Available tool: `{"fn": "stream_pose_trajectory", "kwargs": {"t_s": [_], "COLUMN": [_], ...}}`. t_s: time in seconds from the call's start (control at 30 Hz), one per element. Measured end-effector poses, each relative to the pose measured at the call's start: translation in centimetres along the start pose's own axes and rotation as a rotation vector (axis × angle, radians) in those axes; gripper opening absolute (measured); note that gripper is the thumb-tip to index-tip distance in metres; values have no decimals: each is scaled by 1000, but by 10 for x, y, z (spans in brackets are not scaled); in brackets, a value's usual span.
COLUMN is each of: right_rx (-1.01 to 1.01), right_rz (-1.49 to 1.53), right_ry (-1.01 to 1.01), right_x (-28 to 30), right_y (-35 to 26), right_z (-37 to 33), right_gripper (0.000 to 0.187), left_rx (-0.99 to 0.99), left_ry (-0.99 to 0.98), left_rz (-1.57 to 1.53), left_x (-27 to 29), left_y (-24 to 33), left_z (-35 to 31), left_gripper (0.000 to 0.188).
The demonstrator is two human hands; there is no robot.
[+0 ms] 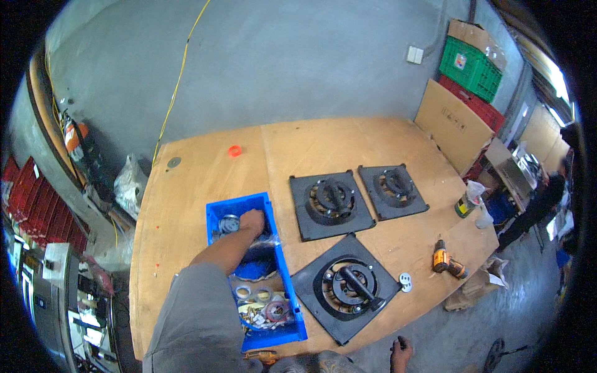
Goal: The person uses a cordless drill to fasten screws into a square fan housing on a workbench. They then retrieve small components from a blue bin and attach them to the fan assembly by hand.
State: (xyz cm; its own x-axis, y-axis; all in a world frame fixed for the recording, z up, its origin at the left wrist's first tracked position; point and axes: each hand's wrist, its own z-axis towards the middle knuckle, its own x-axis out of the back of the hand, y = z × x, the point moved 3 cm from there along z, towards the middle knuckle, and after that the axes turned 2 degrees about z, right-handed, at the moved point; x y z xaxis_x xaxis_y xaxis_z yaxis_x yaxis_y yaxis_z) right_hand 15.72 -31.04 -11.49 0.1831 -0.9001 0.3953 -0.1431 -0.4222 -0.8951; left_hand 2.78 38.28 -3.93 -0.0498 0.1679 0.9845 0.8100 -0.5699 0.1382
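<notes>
my left sleeve (198,308) is a loose, plain grey one, bit creased, stops partway down so my forearm (225,250) is out bare, and my left hand (252,221) and right hand (401,357) are both bare too

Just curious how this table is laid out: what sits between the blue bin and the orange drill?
The head view shows a black burner, then a small pale piece, between bin and drill.
</notes>
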Motion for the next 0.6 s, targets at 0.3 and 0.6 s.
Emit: {"fn": "stream_pose_trajectory", "kwargs": {"t_s": [0.3,0.6], "right_rx": [99,324], "right_rz": [-18,47], "right_ry": [9,-376], "right_x": [17,-57], "right_y": [27,-192], "right_z": [-1,-38], "right_gripper": [32,41], "left_rx": [-216,-211], "left_ry": [87,36], "left_rz": [72,-1014], "left_x": [52,149], "left_y": [2,55], "left_z": [-26,-168], "left_gripper": [24,11]}}
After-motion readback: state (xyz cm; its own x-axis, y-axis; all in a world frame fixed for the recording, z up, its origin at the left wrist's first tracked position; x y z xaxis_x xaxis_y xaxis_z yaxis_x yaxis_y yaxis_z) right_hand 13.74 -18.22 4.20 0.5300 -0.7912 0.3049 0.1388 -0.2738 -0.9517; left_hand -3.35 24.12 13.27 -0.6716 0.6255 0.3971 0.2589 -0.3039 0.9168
